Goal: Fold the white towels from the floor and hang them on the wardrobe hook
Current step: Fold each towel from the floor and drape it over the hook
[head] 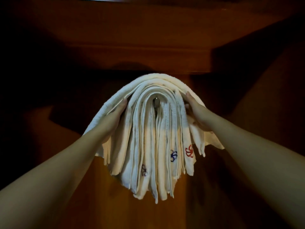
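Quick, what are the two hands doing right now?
Left hand: open, fingers straight, tucked under the top towel.
Right hand: open, pressing flat on the towels.

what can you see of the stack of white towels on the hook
The white towels hang folded in many layers over a small metal hook on the dark wooden wardrobe, ends fanning downward. They look like soft terry with hemmed edges. Three lower ends carry embroidered marks: one red, two blue. The outermost towel arches over the rest. The left hand and right hand press flat on either side, under that outer layer.
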